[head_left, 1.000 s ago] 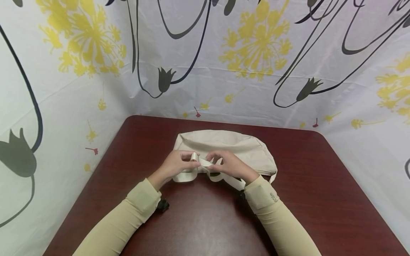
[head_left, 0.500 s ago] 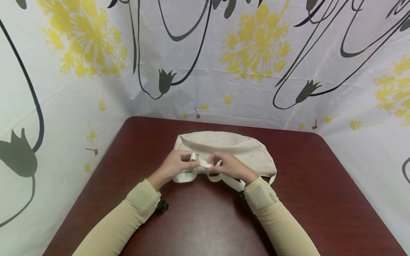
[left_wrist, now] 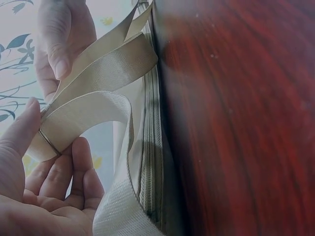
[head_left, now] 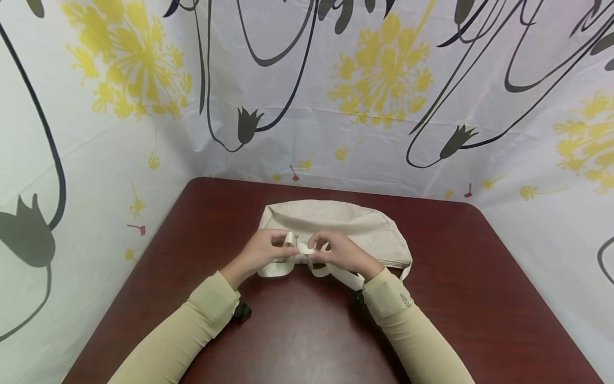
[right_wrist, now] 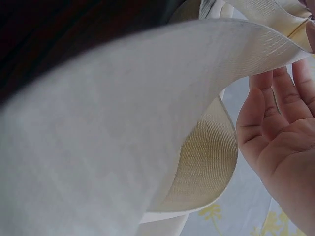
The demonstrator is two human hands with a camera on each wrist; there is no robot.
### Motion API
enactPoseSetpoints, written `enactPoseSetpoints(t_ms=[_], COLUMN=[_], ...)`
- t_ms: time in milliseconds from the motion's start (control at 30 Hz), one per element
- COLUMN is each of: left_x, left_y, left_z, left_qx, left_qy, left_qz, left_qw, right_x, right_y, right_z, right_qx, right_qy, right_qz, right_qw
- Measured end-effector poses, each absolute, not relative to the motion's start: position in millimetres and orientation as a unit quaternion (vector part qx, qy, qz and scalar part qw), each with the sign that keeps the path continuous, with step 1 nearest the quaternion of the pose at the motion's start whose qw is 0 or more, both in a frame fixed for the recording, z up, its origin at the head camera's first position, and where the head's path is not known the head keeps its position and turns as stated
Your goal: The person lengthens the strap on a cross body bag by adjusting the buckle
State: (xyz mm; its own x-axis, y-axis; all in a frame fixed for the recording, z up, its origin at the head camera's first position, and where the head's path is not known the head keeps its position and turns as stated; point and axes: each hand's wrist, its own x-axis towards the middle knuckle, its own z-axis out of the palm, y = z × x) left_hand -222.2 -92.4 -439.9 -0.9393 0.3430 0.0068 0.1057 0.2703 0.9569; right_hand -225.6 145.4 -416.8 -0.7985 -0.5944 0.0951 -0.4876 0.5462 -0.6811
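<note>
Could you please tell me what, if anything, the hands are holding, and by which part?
The left hand pinches the pale strap beside its thin band; the right hand appears to pinch it close by.

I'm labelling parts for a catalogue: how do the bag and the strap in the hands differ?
Shape: the bag is broad and bulky; the strap is a narrow, flat band.
Pose: the bag rests on the table; the strap curves in loops, parts of it held by the left hand and right hand.
Surface: the bag's fabric looks softly creased; the strap shows a fine ribbed weave.
Both are pale cream.
</note>
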Motion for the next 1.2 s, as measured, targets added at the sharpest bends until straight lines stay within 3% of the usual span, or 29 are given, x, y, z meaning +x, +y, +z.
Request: enactPoseSetpoints(t_ms=[733, 1200], left_x=[-221.9, -222.8], left_y=[-95.1, -94.6], left_z=[-437.8, -440.9], left_qx=[0.137, 0.151], left_qy=[0.798, 0.772], left_qz=[0.579, 0.607], left_qw=[0.095, 0.112], right_x=[-225.0, -222.6], right_y=[149.3, 147.0], right_z=[-416.5, -414.6], right_qx=[-0.310, -0.315], right_qy=[0.877, 0.870], right_qz=[-0.350, -0.370], right_qw=[0.108, 0.084])
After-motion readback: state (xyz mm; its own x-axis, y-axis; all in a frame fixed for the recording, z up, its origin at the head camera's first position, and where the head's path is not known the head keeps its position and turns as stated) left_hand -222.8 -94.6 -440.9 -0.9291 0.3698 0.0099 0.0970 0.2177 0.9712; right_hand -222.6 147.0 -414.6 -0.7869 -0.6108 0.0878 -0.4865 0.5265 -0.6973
